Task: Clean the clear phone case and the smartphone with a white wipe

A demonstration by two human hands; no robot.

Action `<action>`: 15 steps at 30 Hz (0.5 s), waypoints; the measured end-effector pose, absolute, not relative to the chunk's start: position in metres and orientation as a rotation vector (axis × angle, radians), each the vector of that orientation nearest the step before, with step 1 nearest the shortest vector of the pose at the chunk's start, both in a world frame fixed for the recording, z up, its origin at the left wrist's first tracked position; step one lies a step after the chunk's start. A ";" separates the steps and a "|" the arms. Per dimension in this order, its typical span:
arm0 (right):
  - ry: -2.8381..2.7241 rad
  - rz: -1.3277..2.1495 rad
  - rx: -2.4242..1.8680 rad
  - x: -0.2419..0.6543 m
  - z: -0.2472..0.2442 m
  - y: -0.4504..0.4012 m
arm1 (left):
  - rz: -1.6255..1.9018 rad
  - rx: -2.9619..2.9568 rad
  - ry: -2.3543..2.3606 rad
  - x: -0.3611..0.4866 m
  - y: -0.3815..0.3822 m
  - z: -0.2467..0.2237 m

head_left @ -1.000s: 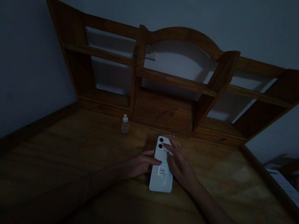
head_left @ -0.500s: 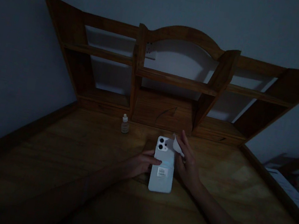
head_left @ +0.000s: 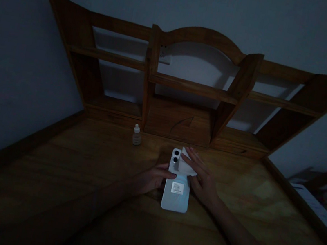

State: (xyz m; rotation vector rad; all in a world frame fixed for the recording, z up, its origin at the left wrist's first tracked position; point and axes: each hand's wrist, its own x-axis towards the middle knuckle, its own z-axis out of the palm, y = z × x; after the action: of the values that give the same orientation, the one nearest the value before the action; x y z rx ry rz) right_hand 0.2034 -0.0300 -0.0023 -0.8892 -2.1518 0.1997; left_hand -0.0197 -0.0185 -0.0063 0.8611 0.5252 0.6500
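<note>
A white smartphone [head_left: 175, 202] is back side up, with its camera lenses at the far end and a printed label [head_left: 177, 188] on its lower half. My left hand [head_left: 154, 179] grips the phone's left edge, thumb over the back. A thin white cloth or tissue [head_left: 186, 166] lies against the phone's upper back, covering part of the camera area. My right hand [head_left: 204, 180] presses it there, fingers over the cloth and the rest of the hand beside the phone's right edge. Whether the phone touches the desk cannot be made out.
A small clear bottle with a white cap [head_left: 137, 136] stands on the wooden desk [head_left: 83, 159], left of the phone. Behind it rises a wooden shelf unit [head_left: 193, 90] against the wall. A wall socket [head_left: 164, 56] shows through the shelf. The room is dim.
My right hand and the white cloth have moved left from the phone's upper right edge onto its back. My left hand keeps its hold in nearly the same place.
</note>
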 end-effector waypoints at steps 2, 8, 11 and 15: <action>-2.168 0.195 -0.867 0.203 -0.003 -0.029 | 0.655 0.856 0.521 -0.019 -0.019 -0.006; -2.211 0.223 -0.803 0.203 -0.004 -0.028 | 0.665 0.864 0.480 -0.020 -0.018 -0.007; -2.199 0.245 -0.791 0.202 -0.004 -0.030 | 0.675 0.855 0.455 -0.020 -0.017 -0.008; -2.137 0.281 -0.823 0.198 -0.003 -0.033 | 0.676 0.852 0.454 -0.019 -0.016 -0.008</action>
State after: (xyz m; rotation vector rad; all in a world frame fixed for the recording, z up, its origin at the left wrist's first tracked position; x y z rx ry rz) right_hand 0.1982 -0.0334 -0.0028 -0.8229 -2.1365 0.2809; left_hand -0.0190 -0.0156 -0.0080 0.8516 0.4542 0.6764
